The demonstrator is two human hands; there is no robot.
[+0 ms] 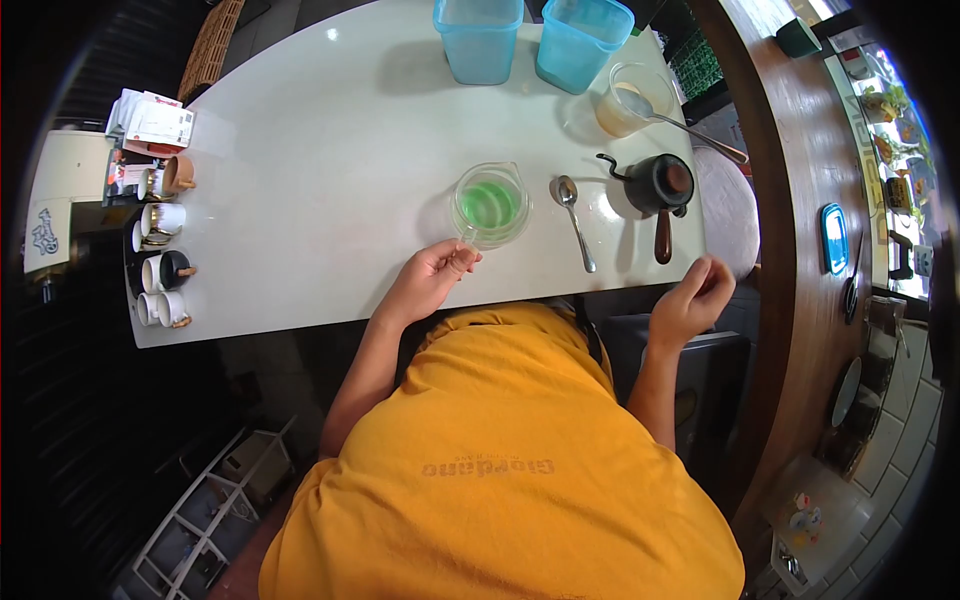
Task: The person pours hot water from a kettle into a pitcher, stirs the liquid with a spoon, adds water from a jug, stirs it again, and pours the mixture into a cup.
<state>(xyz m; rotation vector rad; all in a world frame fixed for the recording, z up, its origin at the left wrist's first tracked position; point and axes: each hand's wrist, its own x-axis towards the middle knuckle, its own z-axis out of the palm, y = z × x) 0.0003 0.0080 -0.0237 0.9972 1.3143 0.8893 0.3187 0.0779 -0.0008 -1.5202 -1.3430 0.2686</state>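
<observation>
A clear glass beaker-like cup [491, 206] with a spout and bright green liquid in it stands on the white table. My left hand [430, 278] has its fingers and thumb pinched on the cup's handle, at the near side. Off the table's front right edge, my right hand [692, 303] is raised with its fingers curled in, and nothing shows in it. Nearest to it is a black gooseneck kettle [656, 186] with a wooden handle pointing at me. A metal spoon [575, 222] lies between the cup and the kettle.
Two blue plastic containers [476, 45] stand at the far edge. A clear cup [634, 100] with a long-handled spoon leaning in it is at the far right. Several mugs [163, 222] line the left edge. A wooden counter [790, 300] runs along the right.
</observation>
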